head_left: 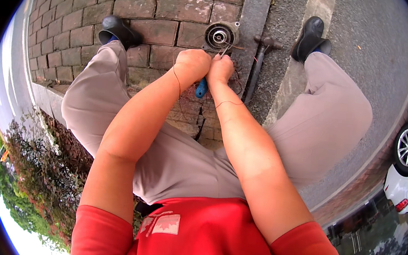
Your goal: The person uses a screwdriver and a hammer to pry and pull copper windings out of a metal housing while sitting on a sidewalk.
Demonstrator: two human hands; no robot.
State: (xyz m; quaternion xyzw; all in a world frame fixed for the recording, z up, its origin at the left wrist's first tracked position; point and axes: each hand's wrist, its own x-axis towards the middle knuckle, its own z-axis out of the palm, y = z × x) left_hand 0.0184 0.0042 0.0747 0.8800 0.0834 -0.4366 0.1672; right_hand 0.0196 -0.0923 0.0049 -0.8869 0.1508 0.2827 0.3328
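Nearest: red shirt (208,241), then grey trousers (188,168), knees apart. Both hands met side by side beyond them. Right hand (221,70): fingers closed around a blue-handled tool (201,89), metal tips protruding ahead. Left hand (193,63): fingers curled; grip hidden, could not tell what was pinched. Thin wire (180,87) looped about both forearms. Round metal housing (219,35) lay on brick paving (183,8), just beyond the hands; hammer (255,73) to its right. Farthest: white car (397,188).
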